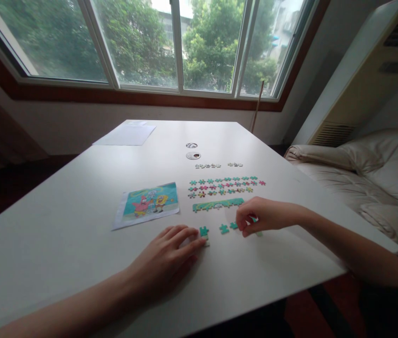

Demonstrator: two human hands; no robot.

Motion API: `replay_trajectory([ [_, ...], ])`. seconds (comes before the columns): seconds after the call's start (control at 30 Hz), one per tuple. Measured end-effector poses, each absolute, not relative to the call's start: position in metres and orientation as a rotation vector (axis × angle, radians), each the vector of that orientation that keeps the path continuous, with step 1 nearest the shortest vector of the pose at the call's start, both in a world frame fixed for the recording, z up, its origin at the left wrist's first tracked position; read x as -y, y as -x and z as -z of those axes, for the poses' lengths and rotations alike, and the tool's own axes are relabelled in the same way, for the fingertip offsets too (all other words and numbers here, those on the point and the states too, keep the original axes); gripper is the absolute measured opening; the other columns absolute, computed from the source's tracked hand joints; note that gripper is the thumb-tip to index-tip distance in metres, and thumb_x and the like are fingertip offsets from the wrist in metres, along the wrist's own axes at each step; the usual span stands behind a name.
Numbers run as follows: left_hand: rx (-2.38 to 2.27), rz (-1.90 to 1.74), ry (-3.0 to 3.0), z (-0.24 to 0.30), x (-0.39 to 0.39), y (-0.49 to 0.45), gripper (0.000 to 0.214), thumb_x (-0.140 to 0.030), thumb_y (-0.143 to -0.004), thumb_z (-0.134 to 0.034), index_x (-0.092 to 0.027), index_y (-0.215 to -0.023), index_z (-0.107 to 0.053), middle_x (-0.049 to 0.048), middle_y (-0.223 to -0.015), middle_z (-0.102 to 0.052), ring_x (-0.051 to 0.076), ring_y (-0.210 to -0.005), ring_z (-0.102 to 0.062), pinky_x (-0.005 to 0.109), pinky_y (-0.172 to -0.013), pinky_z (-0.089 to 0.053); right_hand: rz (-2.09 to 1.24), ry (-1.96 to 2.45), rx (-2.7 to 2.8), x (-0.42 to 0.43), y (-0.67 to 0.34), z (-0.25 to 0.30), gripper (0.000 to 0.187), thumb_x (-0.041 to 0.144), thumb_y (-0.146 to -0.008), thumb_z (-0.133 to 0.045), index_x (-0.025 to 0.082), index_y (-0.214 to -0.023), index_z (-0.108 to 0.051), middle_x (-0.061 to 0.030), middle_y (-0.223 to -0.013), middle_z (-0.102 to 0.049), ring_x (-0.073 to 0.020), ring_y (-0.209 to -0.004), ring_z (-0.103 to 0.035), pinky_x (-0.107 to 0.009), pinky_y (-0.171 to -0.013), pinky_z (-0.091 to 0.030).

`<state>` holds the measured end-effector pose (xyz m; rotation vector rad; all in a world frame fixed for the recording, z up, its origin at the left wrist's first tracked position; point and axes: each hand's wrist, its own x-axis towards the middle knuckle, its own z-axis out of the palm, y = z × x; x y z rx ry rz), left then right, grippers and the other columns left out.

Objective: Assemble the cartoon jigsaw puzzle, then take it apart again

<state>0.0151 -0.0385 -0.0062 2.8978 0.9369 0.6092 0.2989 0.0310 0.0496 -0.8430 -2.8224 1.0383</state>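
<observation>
My left hand (175, 246) lies low over the white table, its fingers spread and gently bent. Thumb and index fingertip touch the left side of a green puzzle piece (204, 231), with a paler piece partly hidden just below. My right hand (260, 215) is closed in a pinch over a puzzle piece (233, 225), which its fingertips partly cover. Another green puzzle piece (223, 229) lies loose between the hands. Just beyond them sits a joined green strip of puzzle pieces (218, 204). A pale green piece (259, 234) shows beneath the right hand.
Several rows of loose puzzle pieces (225, 186) lie beyond the strip. A cartoon picture sheet (152, 203) is on the left. Farther back are two round discs (191, 155) and white paper (124, 135). A beige sofa (361, 173) stands right of the table (61, 225).
</observation>
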Motion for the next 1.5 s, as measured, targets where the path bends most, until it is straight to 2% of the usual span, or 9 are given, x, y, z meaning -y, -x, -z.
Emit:
replay_trajectory([
  [0.13, -0.916, -0.598, -2.892, 0.005, 0.039, -0.016, 0.035, -0.014, -0.085, -0.043, -0.023, -0.117, -0.055, 0.01, -0.109, -0.059, 0.022, -0.096, -0.055, 0.038, -0.082, -0.049, -1.083, 0.921, 2.629, -0.042, -0.285, -0.05, 0.026, 0.035, -0.075, -0.066, 0.014, -0.091, -0.068, 0.0016, -0.063, -0.057, -0.0073, -0.057, -0.05, -0.017, -0.051, -0.038],
  [0.43, -0.85, -0.484, -2.905, 0.001, 0.038, -0.015, 0.036, -0.018, -0.086, -0.045, -0.023, -0.121, -0.051, 0.0106, -0.115, -0.057, 0.023, -0.101, -0.053, 0.04, -0.086, -0.047, -1.423, 0.953, 2.338, -0.048, -0.235, -0.031, 0.021, 0.029, -0.074, -0.065, 0.013, -0.087, -0.065, -0.0007, -0.063, -0.065, -0.01, -0.059, -0.06, -0.02, -0.055, -0.046],
  [0.53, -0.842, -0.485, -2.899, 0.0, 0.039, -0.015, 0.037, -0.018, -0.086, -0.045, -0.024, -0.122, -0.05, 0.0104, -0.115, -0.057, 0.023, -0.101, -0.053, 0.04, -0.086, -0.047, -1.364, 0.964, 2.377, -0.046, -0.225, -0.029, 0.019, 0.027, -0.072, -0.068, 0.014, -0.085, -0.066, 0.0002, -0.062, -0.063, -0.0096, -0.059, -0.059, -0.019, -0.054, -0.044],
  [0.73, -0.845, -0.509, -2.899, 0.0, 0.038, -0.016, 0.037, -0.016, -0.084, -0.045, -0.023, -0.12, -0.051, 0.01, -0.115, -0.056, 0.023, -0.101, -0.053, 0.04, -0.085, -0.047, -1.045, 0.924, 2.549, -0.049, -0.221, -0.023, 0.015, 0.026, -0.072, -0.068, 0.015, -0.082, -0.069, 0.0, -0.065, -0.064, -0.009, -0.059, -0.056, -0.019, -0.055, -0.04],
  [0.93, -0.841, -0.478, -2.908, 0.001, 0.038, -0.016, 0.036, -0.017, -0.086, -0.044, -0.022, -0.121, -0.05, 0.0105, -0.117, -0.055, 0.023, -0.102, -0.052, 0.04, -0.086, -0.046, -0.847, 0.843, 2.654, -0.049, -0.223, -0.018, 0.015, 0.028, -0.075, -0.067, 0.016, -0.084, -0.069, -0.0014, -0.074, -0.064, -0.0114, -0.069, -0.057, -0.022, -0.067, -0.042],
  [1.07, -0.842, -0.499, -2.909, 0.002, 0.038, -0.016, 0.038, -0.015, -0.085, -0.044, -0.023, -0.122, -0.05, 0.0101, -0.116, -0.055, 0.023, -0.102, -0.052, 0.041, -0.086, -0.046, -0.691, 0.895, 2.661, -0.045, -0.224, -0.015, 0.017, 0.032, -0.073, -0.068, 0.018, -0.083, -0.069, -0.0035, -0.081, -0.06, -0.0133, -0.073, -0.056, -0.024, -0.069, -0.042],
  [1.3, -0.851, -0.476, -2.898, 0.003, 0.039, -0.015, 0.039, -0.015, -0.085, -0.044, -0.023, -0.123, -0.048, 0.0107, -0.118, -0.055, 0.024, -0.104, -0.052, 0.042, -0.087, -0.046, -0.702, 0.968, 2.595, -0.049, -0.245, -0.032, 0.019, 0.027, -0.084, -0.054, 0.014, -0.089, -0.066, -0.0042, -0.078, -0.064, -0.0119, -0.069, -0.055, -0.023, -0.064, -0.039],
  [1.5, -0.856, -0.449, -2.875, 0.0, 0.039, -0.016, 0.036, -0.017, -0.085, -0.044, -0.022, -0.12, -0.049, 0.008, -0.125, -0.053, 0.024, -0.109, -0.051, 0.042, -0.09, -0.046, -0.869, 0.837, 2.858, -0.051, -0.272, -0.04, 0.019, 0.03, -0.079, -0.061, 0.016, -0.091, -0.065, -0.0021, -0.078, -0.062, -0.0103, -0.066, -0.053, -0.021, -0.062, -0.039],
])
